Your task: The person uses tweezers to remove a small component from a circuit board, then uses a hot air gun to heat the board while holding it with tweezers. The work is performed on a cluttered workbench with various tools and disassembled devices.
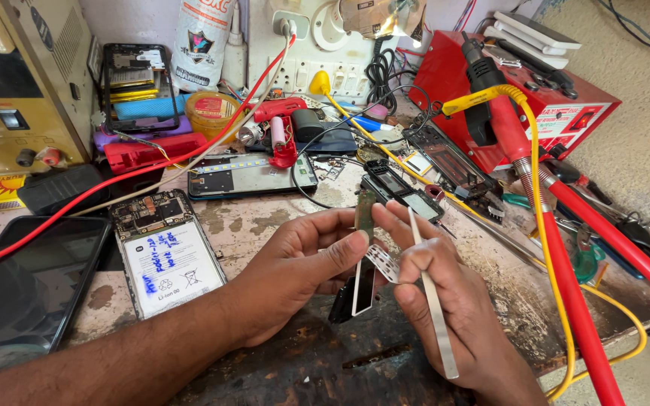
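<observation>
Left hand: the left hand (295, 267) pinches a narrow circuit board (365, 259) upright between thumb and fingers, thumb pressed flat on its face.
Right hand: the right hand (445, 297) is closed around metal tweezers (432, 297), held pen-like, with its fingertips also touching the board's upper end.
Board: a thin strip, green at the top and dark and glossy lower down, held clear above the bench (280, 218) in front of the person; a small perforated metal shield (382, 262) juts from its right side, by the right fingers.
Step in hand: it looks like the shield or a part under it is being worked loose from the board (the tweezer tips are hidden, so I cannot tell whether they grip anything).
Next move: calls for a steady left pinch and a fine, light tweezer touch at the shield's edge, without bending the strip.
Nearby: an opened phone with its battery showing (165, 252) lies left of the hands, a dark phone screen (28, 286) further left, and a red hot-air tool (502, 113) rests to the right.
</observation>
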